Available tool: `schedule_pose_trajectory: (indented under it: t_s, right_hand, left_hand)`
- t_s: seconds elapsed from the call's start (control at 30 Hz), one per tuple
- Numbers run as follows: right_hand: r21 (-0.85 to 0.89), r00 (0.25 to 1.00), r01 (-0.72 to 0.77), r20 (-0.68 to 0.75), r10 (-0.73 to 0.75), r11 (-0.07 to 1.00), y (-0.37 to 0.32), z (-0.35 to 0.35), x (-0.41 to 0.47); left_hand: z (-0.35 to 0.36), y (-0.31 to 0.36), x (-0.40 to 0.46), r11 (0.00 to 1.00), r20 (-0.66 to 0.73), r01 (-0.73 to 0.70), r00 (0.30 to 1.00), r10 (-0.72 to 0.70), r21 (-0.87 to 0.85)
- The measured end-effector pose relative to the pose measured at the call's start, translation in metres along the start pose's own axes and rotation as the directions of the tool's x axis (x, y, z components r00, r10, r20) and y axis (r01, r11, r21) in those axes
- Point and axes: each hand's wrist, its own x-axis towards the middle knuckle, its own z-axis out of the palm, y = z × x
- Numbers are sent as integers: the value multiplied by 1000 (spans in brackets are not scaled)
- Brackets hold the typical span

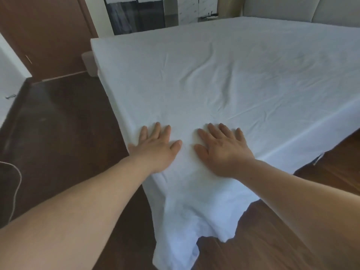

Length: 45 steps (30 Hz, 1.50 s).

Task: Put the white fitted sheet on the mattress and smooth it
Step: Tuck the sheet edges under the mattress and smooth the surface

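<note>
The white fitted cotton sheet (224, 78) is spread across the whole top of the wide mattress (109, 88), and the 2 far corners appear covered. At the near corner both palms are laid flat on it: the left hand (156, 149) with fingers straight and slightly spread, nothing gripped, and the right hand (222, 151) pressed down just beside it the same way. Below the hands the near corner of the sheet hangs loose toward the dark wooden floor (58, 133), not yet tucked under. Several soft creases are seen across the middle. Judged from this, spreading is done; tucking this corner and smoothing the creases are left.
</note>
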Motion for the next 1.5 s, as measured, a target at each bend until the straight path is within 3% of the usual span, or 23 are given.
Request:
schedule_pose_trajectory:
  t_s: [0.1, 0.23, 0.4, 0.47, 0.53, 0.6, 0.67, 0.73, 0.8, 0.9, 0.97, 1.23, 1.37, 1.5]
  right_hand:
    - [6, 1000, 15, -24, -15, 1000, -5, 4, -21]
    - [16, 998, 51, -30, -50, 999, -19, 17, -68]
    - [153, 988, 110, 88, -125, 982, -25, 15, -142]
    - [294, 975, 36, 201, -99, 955, -24, 4, -161]
    - [492, 946, -110, 318, -61, 864, -23, -2, -185]
    - [526, 954, -155, 300, -13, 836, -21, 7, -218]
    - [492, 968, -183, 242, 68, 851, -14, 28, -246]
    - [451, 938, -240, 335, 87, 860, -12, 43, -262]
    - [419, 910, -211, 414, 21, 883, -16, 45, -266]
    - [478, 928, -120, 365, -73, 870, -30, 36, -251]
    - [532, 932, -137, 355, -74, 836, -39, 34, -242]
    - [533, 924, -106, 366, -116, 839, -70, 36, -231]
    - [626, 930, -244, 367, -3, 740, -75, 34, -220]
    - [689, 875, -394, 485, 18, 608, -76, 38, -214]
  left_hand:
    - [3, 9, -45, 1000, 18, -28, 999, 29, -8]
    - [35, 7, -117, 984, -10, 11, 1000, -13, -180]
    - [80, 6, -198, 948, 104, 10, 994, 24, -319]
    - [97, 6, -228, 948, 184, 68, 983, -11, -309]
    - [110, 4, -256, 948, 158, 123, 984, -78, -294]
    - [118, 0, -272, 926, 119, 169, 984, -136, -338]
    - [119, -2, -278, 910, 117, 197, 979, -165, -364]
    - [116, 1, -278, 897, 116, 221, 975, -191, -382]
    - [111, 10, -274, 859, 111, 247, 969, -221, -448]
    - [107, 21, -251, 767, 21, 239, 959, -283, -596]
    - [110, 24, -230, 718, -10, 240, 946, -325, -654]
    - [114, 15, -203, 809, -11, 216, 964, -265, -546]
    - [119, 9, -213, 702, 50, 186, 977, -209, -688]
    - [126, 3, -219, 603, 75, 167, 982, -175, -780]
